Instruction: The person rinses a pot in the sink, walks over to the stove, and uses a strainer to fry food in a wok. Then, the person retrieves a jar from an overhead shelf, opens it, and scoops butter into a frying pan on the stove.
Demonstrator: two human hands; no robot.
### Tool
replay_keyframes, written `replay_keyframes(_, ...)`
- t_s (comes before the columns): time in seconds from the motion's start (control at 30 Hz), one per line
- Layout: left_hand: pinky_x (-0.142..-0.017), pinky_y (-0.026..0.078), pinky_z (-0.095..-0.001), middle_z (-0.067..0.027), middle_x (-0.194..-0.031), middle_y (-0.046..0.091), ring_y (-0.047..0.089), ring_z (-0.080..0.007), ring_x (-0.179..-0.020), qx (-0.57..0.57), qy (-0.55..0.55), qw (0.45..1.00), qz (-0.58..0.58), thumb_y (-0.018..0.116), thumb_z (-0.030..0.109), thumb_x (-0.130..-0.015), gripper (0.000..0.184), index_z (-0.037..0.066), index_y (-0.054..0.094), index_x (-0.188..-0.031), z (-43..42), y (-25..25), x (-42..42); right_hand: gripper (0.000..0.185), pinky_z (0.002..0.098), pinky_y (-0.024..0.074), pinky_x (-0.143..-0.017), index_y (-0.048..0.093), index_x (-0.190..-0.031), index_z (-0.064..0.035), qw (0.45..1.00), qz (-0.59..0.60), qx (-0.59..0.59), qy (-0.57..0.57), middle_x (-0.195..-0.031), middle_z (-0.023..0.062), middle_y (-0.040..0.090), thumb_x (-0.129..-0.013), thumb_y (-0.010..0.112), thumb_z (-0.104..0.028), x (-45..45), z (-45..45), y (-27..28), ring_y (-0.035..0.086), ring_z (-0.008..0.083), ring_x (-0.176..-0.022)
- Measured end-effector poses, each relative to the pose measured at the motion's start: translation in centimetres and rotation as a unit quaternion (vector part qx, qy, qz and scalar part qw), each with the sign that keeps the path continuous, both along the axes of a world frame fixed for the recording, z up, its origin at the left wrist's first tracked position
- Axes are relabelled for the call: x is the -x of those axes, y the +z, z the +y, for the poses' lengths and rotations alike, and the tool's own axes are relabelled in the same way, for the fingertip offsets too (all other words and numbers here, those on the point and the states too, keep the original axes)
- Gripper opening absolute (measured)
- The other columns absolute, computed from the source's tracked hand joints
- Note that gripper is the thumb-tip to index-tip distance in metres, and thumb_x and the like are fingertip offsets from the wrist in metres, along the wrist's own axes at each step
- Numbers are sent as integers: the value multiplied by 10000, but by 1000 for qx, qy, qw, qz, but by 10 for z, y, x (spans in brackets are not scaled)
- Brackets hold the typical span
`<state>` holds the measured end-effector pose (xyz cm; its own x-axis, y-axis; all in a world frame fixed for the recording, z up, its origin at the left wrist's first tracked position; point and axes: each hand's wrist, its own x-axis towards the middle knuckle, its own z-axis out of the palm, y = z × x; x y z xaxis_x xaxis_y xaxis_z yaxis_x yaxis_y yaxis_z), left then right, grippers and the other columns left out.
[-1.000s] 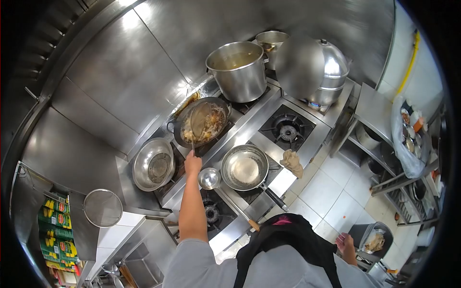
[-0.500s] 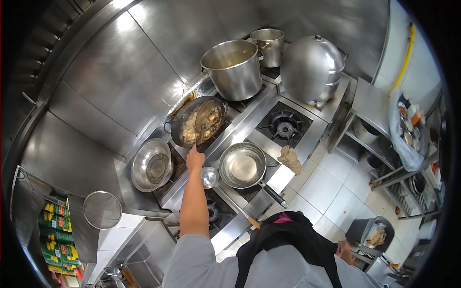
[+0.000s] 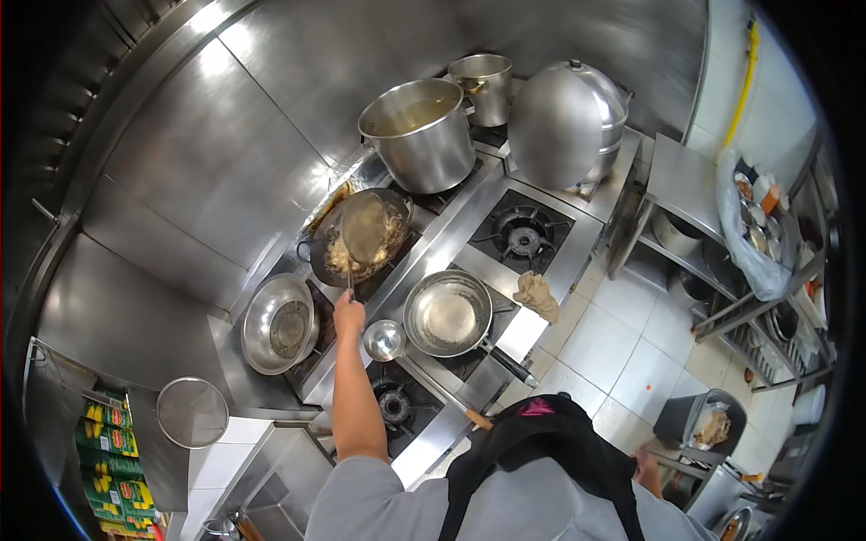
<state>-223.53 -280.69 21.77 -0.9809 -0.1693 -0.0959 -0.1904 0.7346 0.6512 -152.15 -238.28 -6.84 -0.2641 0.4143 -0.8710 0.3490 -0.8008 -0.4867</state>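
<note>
My left hand (image 3: pixel 349 317) is closed round the handle of a skimmer (image 3: pixel 363 228) with a wide round head. That head is held over a dark wok (image 3: pixel 317 261) and hides part of the browned frying food (image 3: pixel 390 236) in it. On the burners close by my forearm are a ladle (image 3: pixel 384 340) with a long wooden-ended handle and a frying pan (image 3: pixel 448 313). To the left of the hand sits a wide metal bowl (image 3: pixel 255 316). Down at my right side, my right hand (image 3: pixel 646 467) shows only partly beside my apron, its fingers too unclear to read.
Behind the wok stand a large stockpot (image 3: pixel 428 149), a smaller pot (image 3: pixel 487 95) and a domed steamer (image 3: pixel 557 126). A crumpled cloth (image 3: pixel 536 296) lies at the stove's edge near a bare burner (image 3: pixel 523 236). A round sieve (image 3: pixel 192 413) hangs at the left; a bin (image 3: pixel 672 419) stands at the right.
The skimmer head has turned from nearly edge-on to a broader face over the wok, and my left hand has moved slightly down. The whole view has shifted a little.
</note>
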Motion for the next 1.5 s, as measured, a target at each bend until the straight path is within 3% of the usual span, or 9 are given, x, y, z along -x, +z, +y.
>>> replay_keyframes(0.13,-798,522,-415,-191,-1239,581,640,-364,-958,160,-16,975,151,464,130,-830,453,125,564,-1272,-37,-35,42,252,365,450,-657,512,-1056,-76,990,-140,-8,7,-1033,71,520,-884,504,-260,9,-9,36,534,231,-829)
replay_keyframes(0.17,-910,471,-422,-203,-1229,581,615,-388,-1011,141,-7,980,142,448,134,-827,448,137,574,-1256,-26,-1,31,224,355,444,-633,503,-1029,-81,993,-119,-8,-10,-988,64,509,-886,501,-253,8,-8,37,522,221,-792)
replay_keyframes(0.43,-769,524,-454,-215,-1126,631,625,-377,-987,103,8,995,6,475,138,-800,523,93,510,-1320,-25,20,70,113,289,403,-462,438,-839,-118,996,-12,-25,-87,-673,14,436,-896,481,-205,26,19,36,436,153,-535)
replay_keyframes(0.63,-774,522,-443,-197,-1163,619,624,-391,-969,107,-35,994,-7,487,151,-803,488,107,542,-1287,-10,56,57,127,351,429,-515,493,-915,-115,995,-69,-56,-53,-754,24,502,-890,509,-239,49,17,43,520,187,-624)
replay_keyframes(0.73,-905,461,-468,-195,-1142,628,594,-393,-1048,201,-35,972,119,502,194,-818,369,78,625,-1146,-1,29,62,189,381,456,-582,525,-1004,-114,995,-62,-67,33,-861,41,537,-887,523,-263,39,14,34,563,220,-733)
replay_keyframes(0.8,-901,464,-473,-183,-1132,635,586,-396,-1064,187,25,981,43,508,196,-821,357,87,625,-1140,8,35,53,225,381,468,-617,538,-1044,-119,993,-87,-33,67,-928,56,537,-884,528,-277,28,19,18,571,246,-797)
replay_keyframes(1.13,-898,477,-463,-209,-1189,601,567,-370,-1116,248,-21,968,-18,517,175,-831,393,90,572,-1210,8,35,67,246,393,472,-656,545,-1031,-104,998,-54,16,3,-902,57,537,-868,547,-288,-2,22,-26,564,254,-777)
replay_keyframes(1.37,-888,480,-467,-233,-1061,646,609,-382,-1034,242,-95,957,127,532,180,-824,336,39,623,-1115,-11,42,63,336,441,506,-728,490,-1132,-63,997,-72,-32,-14,-1084,109,513,-856,558,-242,34,16,7,557,306,-900)
replay_keyframes(1.5,-873,487,-468,-215,-1080,646,607,-380,-1035,301,-37,952,30,515,169,-827,355,59,618,-1150,5,44,49,354,449,506,-735,483,-1155,-56,998,-66,0,10,-1114,119,511,-859,555,-236,29,15,-6,552,322,-938)
